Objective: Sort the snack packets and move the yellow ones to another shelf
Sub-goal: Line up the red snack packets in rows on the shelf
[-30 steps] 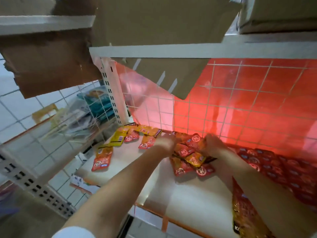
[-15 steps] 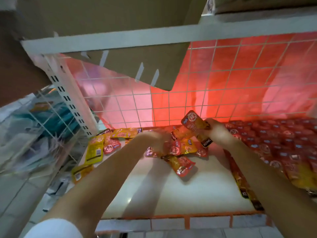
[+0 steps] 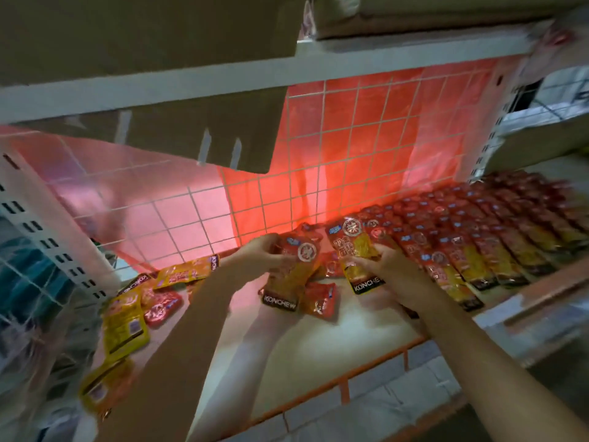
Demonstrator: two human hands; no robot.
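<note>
Yellow packets (image 3: pixel 126 327) lie loose at the shelf (image 3: pixel 318 349) left edge, not yet moved off. Mid-shelf, the left hand (image 3: pixel 259 253) grips one red-and-yellow packet (image 3: pixel 291 272), the right hand (image 3: pixel 387 271) another (image 3: pixel 355 250). Toward the right edge, red packets (image 3: pixel 478 240) sit in neat rows. Sorting looks partly done.

Glossy plastic snack packets (image 3: pixel 452 247), white wire grid (image 3: pixel 322 148), matt cardboard flap (image 3: pixel 223 135).

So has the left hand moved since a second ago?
Yes. The left hand has lifted off the loose pile, now gripping a red packet above the shelf, nearer the wire grid.
</note>
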